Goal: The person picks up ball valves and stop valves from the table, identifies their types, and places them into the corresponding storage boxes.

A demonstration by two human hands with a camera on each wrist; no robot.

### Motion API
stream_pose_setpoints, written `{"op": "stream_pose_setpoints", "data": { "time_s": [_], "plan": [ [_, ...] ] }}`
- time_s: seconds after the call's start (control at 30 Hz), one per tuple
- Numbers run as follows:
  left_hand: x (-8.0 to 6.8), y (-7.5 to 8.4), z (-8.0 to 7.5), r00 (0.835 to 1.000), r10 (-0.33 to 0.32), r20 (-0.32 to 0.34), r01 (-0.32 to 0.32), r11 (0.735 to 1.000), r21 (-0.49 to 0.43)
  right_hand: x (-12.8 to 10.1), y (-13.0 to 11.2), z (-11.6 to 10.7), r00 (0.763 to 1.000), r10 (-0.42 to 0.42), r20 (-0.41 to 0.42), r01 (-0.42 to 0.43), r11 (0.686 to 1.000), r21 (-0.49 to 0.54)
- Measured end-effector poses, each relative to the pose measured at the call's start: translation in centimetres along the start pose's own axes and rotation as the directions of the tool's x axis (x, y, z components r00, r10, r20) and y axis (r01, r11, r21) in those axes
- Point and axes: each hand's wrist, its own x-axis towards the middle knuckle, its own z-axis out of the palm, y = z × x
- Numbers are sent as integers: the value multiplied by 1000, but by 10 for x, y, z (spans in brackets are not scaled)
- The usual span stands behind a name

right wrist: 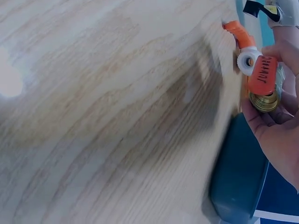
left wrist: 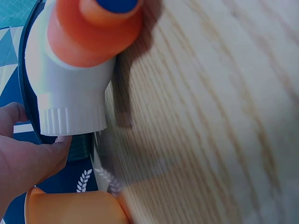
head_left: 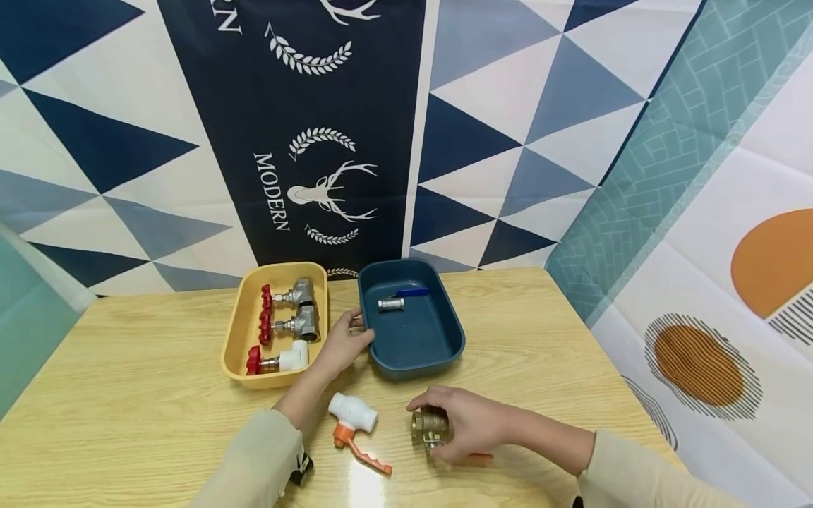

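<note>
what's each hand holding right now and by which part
The right hand grips the brass valve around its body, orange lever under the palm. The left hand holds the near-left rim of the blue tray.

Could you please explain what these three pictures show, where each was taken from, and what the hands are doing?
No machine here: a person works with two bare hands and wears three cameras. The big picture comes from a head camera looking down at a wooden table. The other two come from cameras on the wrists, so they are close and tilted.

On the table stand a yellow tray with three red-handled valves and a blue tray with one blue-handled valve. A white valve with an orange handle lies loose between the arms.

The left hand rests at the blue tray's near-left rim; whether it grips the rim I cannot tell. The right hand holds a brass valve; the right wrist view shows its orange handle.
</note>
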Motion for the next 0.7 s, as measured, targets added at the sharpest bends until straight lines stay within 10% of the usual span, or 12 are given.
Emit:
{"op": "stream_pose_setpoints", "data": {
  "time_s": [0.7],
  "plan": [
    [-1, 0, 1, 1000, 3, -12, -3, 1000, 10, 6, -9, -41, 993, -51, -107, 44, 996, -75]
  ]
}}
